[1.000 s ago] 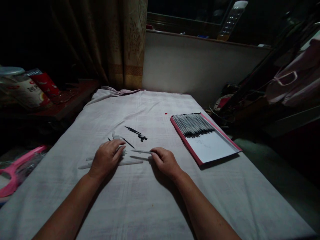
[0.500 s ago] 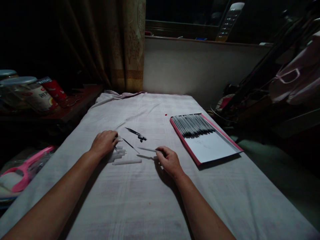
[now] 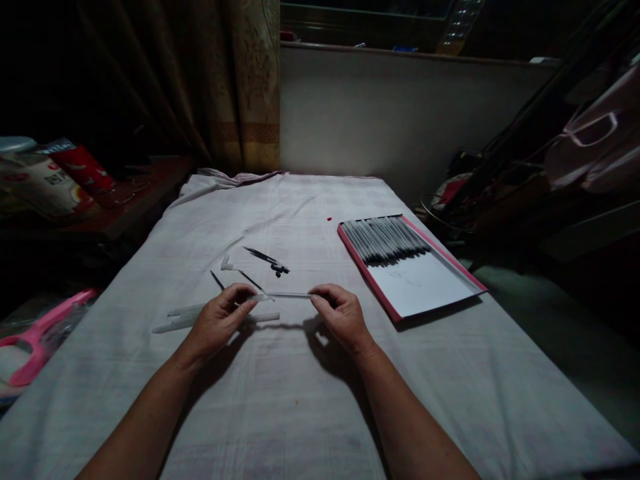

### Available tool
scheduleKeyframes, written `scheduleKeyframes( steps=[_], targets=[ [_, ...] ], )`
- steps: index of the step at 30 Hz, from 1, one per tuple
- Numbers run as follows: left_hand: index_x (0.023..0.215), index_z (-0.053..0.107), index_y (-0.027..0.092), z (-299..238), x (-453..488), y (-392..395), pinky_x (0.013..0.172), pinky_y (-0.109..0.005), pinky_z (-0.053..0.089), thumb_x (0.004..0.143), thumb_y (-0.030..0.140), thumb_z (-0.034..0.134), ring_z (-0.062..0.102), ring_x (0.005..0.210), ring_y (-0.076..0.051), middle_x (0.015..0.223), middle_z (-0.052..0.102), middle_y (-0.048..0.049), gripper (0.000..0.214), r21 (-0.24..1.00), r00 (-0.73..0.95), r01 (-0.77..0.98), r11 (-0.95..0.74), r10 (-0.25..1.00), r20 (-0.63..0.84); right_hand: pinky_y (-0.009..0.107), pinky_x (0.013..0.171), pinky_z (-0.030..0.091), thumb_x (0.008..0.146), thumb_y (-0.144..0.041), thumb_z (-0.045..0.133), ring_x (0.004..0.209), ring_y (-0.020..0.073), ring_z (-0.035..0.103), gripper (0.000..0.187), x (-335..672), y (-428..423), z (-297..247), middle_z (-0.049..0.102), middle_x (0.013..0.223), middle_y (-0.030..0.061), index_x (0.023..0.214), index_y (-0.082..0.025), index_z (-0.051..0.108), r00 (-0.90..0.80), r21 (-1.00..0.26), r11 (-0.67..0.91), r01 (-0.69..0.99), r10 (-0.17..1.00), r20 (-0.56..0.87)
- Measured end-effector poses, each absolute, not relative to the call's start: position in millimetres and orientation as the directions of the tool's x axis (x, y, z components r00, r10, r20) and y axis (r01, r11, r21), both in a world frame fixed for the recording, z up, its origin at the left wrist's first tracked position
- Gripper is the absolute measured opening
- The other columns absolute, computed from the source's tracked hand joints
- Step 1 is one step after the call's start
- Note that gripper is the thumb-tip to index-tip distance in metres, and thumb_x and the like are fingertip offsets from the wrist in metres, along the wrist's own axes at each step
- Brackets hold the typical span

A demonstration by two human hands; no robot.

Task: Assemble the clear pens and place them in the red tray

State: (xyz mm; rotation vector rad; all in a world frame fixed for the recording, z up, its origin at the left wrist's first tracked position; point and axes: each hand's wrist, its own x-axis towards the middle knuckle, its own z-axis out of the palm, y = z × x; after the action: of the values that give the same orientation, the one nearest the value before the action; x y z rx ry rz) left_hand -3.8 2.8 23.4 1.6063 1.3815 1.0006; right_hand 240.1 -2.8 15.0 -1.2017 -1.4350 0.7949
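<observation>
Between my hands stretches a slim grey pen refill [image 3: 291, 295], level above the cloth. My right hand [image 3: 341, 315] pinches its right end between thumb and fingers. My left hand [image 3: 225, 319] is closed on a whitish translucent pen part [image 3: 259, 298] at the refill's other end; I cannot tell whether one sits inside the other. Beneath and left of that hand lie frosted pen barrels [image 3: 175, 325]. Just beyond it are a dark refill [image 3: 253, 282], a clear bent piece resembling a cap [image 3: 227, 265], black-tipped refills [image 3: 263, 255] and small black pieces [image 3: 277, 269].
At right, a pink-edged box [image 3: 370, 280] holds a row of black-ended pens [image 3: 387, 240]. A tiny red piece [image 3: 329, 219] lies near it on the pale cloth [image 3: 300, 433]. Pink-handled scissors [image 3: 37, 347] and a jar [image 3: 45, 187] are off the left side.
My left hand has come right and nearer from the pile of clear pieces, now holding a translucent part against the refill. Barrels there are more spread out. The view has shifted slightly.
</observation>
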Motion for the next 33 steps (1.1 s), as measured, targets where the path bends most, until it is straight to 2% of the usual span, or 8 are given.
scheduleKeyframes(
  steps=[10, 17, 20, 24, 29, 33],
  targets=[
    [0.095, 0.069, 0.024, 21.3, -6.0, -2.5, 0.062, -0.030, 0.054, 0.083, 0.044, 0.061, 0.066, 0.073, -0.020, 0.083, 0.072, -0.0040, 0.025, 0.840, 0.157, 0.513, -0.175, 0.982, 0.108, 0.030, 0.069, 0.054, 0.077, -0.028, 0.060, 0.073, 0.0192, 0.068, 0.016, 244.4, -1.0, 10.5, 0.074, 0.078, 0.0049, 0.076, -0.020, 0.074, -0.044, -0.926, 0.233, 0.296, 0.972, 0.231],
    [0.092, 0.073, 0.024, 20.2, -2.4, -6.4, 0.078, -0.036, 0.056, 0.083, 0.043, 0.061, 0.069, 0.082, -0.023, 0.089, 0.075, -0.0055, 0.025, 0.825, 0.171, 0.524, -0.213, 0.975, 0.143, 0.030, 0.073, 0.053, 0.081, -0.026, 0.059, 0.076, 0.0187, 0.068, 0.019, 243.5, -3.6, 10.1, 0.075, 0.081, 0.0060, 0.083, -0.019, 0.077, -0.140, -0.910, 0.259, 0.325, 0.964, 0.224],
    [0.090, 0.075, 0.024, 19.0, -0.1, -9.7, 0.076, -0.036, 0.057, 0.082, 0.044, 0.063, 0.070, 0.079, -0.023, 0.085, 0.076, -0.0050, 0.025, 0.853, 0.151, 0.494, -0.169, 0.983, 0.108, 0.030, 0.074, 0.054, 0.084, -0.028, 0.060, 0.078, 0.0183, 0.069, 0.021, 246.3, -4.6, 11.6, 0.076, 0.085, 0.0062, 0.090, -0.019, 0.078, -0.224, -0.917, 0.232, 0.325, 0.961, 0.164],
    [0.089, 0.077, 0.023, 17.5, 1.7, -12.7, 0.072, -0.034, 0.058, 0.080, 0.045, 0.066, 0.070, 0.076, -0.022, 0.082, 0.076, -0.0049, 0.027, 0.890, 0.129, 0.442, -0.110, 0.990, 0.058, 0.027, 0.067, 0.052, 0.085, -0.029, 0.060, 0.072, 0.0165, 0.068, 0.022, 248.3, -4.3, 10.6, 0.075, 0.081, 0.0050, 0.090, -0.017, 0.077, -0.282, -0.930, 0.197, 0.311, 0.953, 0.108],
    [0.087, 0.078, 0.023, 14.9, -1.3, -11.9, 0.071, -0.034, 0.060, 0.078, 0.045, 0.067, 0.071, 0.073, -0.022, 0.081, 0.077, -0.0047, 0.026, 0.898, 0.099, 0.430, -0.094, 0.993, 0.057, 0.028, 0.073, 0.053, 0.087, -0.028, 0.059, 0.076, 0.0177, 0.069, 0.021, 242.7, -3.5, 7.9, 0.076, 0.083, 0.0055, 0.089, -0.018, 0.077, -0.287, -0.917, 0.239, 0.319, 0.947, 0.147],
    [0.086, 0.078, 0.025, 11.7, -3.7, -9.8, 0.074, -0.035, 0.060, 0.079, 0.042, 0.066, 0.072, 0.074, -0.023, 0.082, 0.078, -0.0046, 0.023, 0.875, 0.111, 0.465, -0.137, 0.989, 0.095, 0.028, 0.071, 0.053, 0.088, -0.026, 0.057, 0.076, 0.0178, 0.069, 0.021, 238.6, -3.9, 7.1, 0.075, 0.081, 0.0057, 0.089, -0.018, 0.077, -0.294, -0.900, 0.270, 0.343, 0.941, 0.170]
  ],
)
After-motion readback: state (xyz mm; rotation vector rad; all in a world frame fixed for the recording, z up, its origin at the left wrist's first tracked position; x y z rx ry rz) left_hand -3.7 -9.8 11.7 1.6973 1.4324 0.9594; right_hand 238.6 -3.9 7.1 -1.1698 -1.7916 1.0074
